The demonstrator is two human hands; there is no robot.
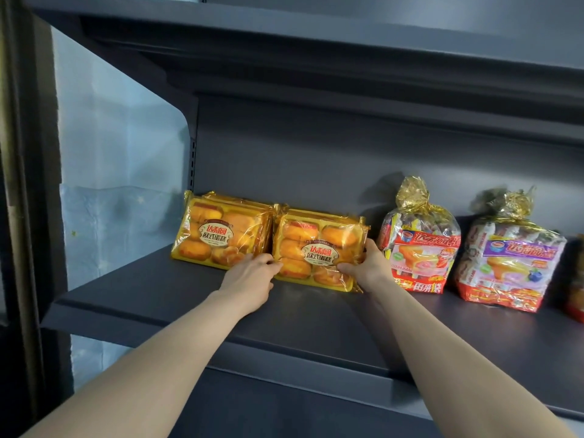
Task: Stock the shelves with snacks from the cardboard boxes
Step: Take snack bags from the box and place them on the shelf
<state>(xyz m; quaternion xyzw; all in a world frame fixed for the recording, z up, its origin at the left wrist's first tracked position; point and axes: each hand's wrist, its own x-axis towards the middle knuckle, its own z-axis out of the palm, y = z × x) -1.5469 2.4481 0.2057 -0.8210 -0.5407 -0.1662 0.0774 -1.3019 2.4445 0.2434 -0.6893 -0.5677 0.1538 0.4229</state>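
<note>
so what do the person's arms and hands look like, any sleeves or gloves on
No gloves or sleeves. The left hand and right hand are bare, and so are the left arm and right arm as far as the frame shows. No watch, ring or bracelet is visible.

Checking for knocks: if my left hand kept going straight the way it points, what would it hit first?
The right-hand cake pack; fingers of the left hand already seem to hold its left edge.

Yellow cake packs upright on dark shelf
</note>
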